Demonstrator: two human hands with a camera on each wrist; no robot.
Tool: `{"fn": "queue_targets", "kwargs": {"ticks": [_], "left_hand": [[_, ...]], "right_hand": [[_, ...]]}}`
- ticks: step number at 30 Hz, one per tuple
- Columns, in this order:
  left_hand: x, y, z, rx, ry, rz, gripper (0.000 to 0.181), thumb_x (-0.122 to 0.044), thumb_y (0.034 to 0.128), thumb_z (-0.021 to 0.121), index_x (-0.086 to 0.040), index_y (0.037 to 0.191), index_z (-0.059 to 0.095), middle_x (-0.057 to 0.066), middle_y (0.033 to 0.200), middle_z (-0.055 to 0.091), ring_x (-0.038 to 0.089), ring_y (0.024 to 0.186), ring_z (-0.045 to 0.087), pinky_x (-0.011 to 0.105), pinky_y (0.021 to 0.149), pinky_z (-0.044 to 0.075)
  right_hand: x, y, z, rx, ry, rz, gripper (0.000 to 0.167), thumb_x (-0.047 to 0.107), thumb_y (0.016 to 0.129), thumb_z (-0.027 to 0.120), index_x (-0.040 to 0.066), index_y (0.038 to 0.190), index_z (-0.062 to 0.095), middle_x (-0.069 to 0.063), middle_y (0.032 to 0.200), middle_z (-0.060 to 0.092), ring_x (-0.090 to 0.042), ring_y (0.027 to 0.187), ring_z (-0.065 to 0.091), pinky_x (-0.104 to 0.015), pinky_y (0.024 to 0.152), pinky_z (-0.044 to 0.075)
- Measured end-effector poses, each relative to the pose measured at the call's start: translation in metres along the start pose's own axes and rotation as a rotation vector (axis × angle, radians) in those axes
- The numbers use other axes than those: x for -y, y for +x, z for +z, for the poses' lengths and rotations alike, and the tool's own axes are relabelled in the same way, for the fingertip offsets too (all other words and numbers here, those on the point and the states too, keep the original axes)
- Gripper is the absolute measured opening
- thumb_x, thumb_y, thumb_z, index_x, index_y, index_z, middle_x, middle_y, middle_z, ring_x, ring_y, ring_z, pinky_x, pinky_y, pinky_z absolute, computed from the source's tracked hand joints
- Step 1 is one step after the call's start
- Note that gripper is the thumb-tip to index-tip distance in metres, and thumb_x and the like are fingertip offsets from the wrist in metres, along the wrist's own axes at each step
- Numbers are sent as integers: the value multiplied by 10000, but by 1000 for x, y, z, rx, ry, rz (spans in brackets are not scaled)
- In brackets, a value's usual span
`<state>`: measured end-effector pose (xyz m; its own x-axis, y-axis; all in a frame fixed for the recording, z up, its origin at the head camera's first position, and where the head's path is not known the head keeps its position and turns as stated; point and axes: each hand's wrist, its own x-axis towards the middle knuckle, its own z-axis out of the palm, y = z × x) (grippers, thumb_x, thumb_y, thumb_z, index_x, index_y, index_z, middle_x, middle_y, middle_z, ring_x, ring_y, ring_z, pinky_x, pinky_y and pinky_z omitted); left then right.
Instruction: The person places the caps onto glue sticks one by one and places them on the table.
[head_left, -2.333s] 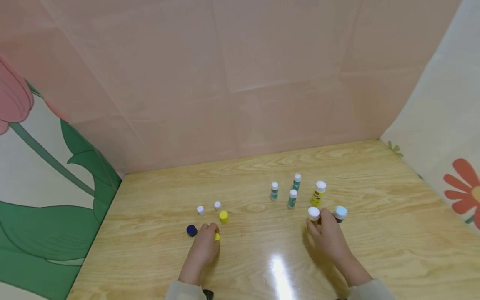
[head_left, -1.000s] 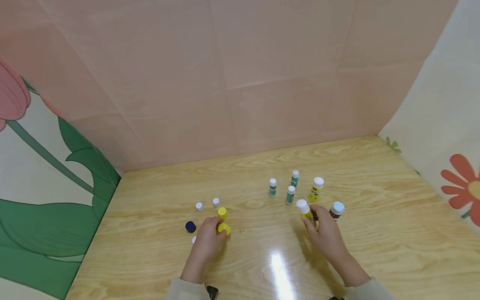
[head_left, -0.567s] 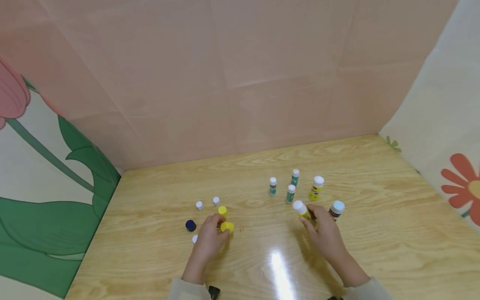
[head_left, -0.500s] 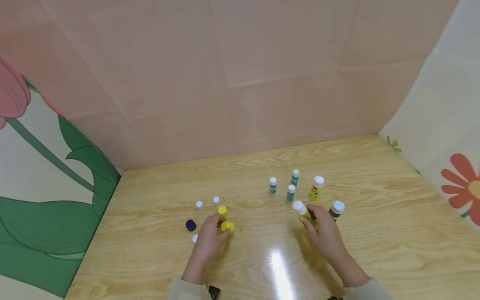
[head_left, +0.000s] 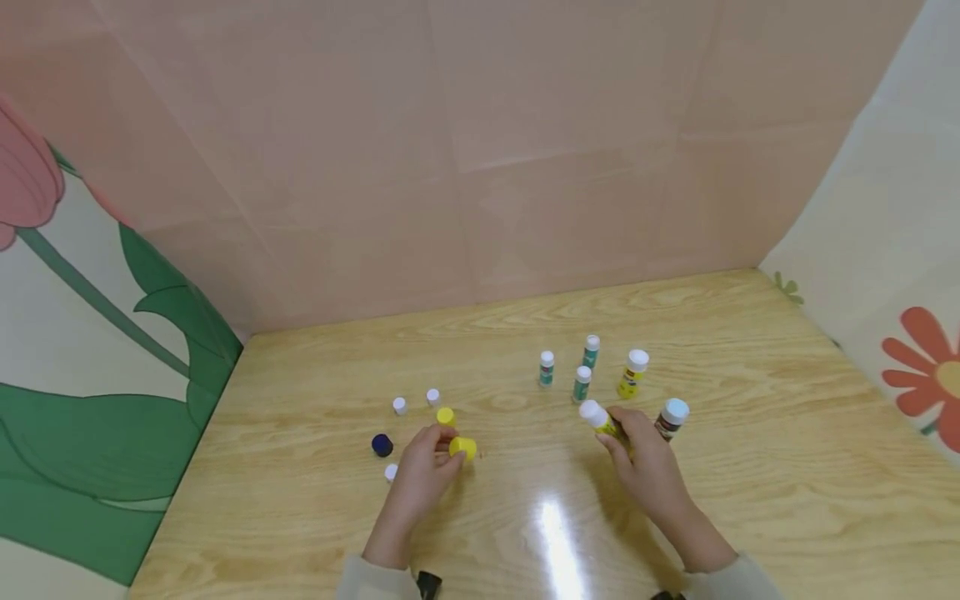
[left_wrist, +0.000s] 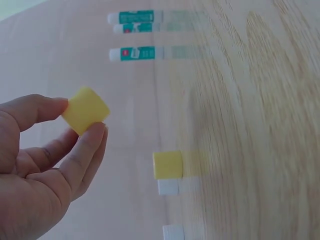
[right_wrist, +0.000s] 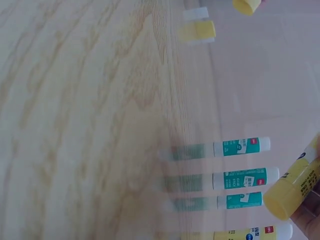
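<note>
The left hand (head_left: pixel 422 467) keeps its grip narrow, pinching a yellow cap (head_left: pixel 463 448) clear of the worktop (head_left: pixel 300 533), partly covered by the thumb. At nine o'clock from it a white cap (head_left: pixel 391 472) is half hidden by the hand; at ten sits a dark cap (head_left: pixel 382 445), at one a second yellow cap (head_left: pixel 446 417), its base masked by fingers. The right hand (head_left: pixel 647 458) grips a tilted glue stick (head_left: pixel 602 419), white end towards ten o'clock, base hidden overhead; at one, a dark-labelled bottle (head_left: pixel 670 419) shows an unreadable label
</note>
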<state>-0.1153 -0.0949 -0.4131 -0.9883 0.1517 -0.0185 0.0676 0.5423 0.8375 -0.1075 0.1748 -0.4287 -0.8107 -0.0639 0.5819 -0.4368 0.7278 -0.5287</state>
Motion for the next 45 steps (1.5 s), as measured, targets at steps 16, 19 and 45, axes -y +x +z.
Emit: {"fn": "queue_targets", "kwargs": {"ticks": [16,19,45], "left_hand": [[-5,-1,4,23,-110,12,272,-56,816,572,46,1056,496,102,1009,492,211,902,524,192,711,466],[-7,-2,4,27,-118,3,270,-60,820,569,41,1058,495,95,1007,488,207,903,521,193,708,466],[-12,-10,9,40,-227,50,245,-77,826,572,-2,1049,502,84,1051,477,209,971,485,197,766,447]], "right_hand": [[2,-2,1,69,-9,-58,333,-87,671,656,-53,970,512,-81,844,524,-135,736,451,-295,573,416],[2,-2,1,87,-2,-49,325,-82,674,655,-42,963,512,-67,835,517,-127,730,442,-288,569,410],[9,-5,1,74,13,-176,373,-74,601,707,18,927,551,-37,871,544,-143,815,479,-220,690,391]]}}
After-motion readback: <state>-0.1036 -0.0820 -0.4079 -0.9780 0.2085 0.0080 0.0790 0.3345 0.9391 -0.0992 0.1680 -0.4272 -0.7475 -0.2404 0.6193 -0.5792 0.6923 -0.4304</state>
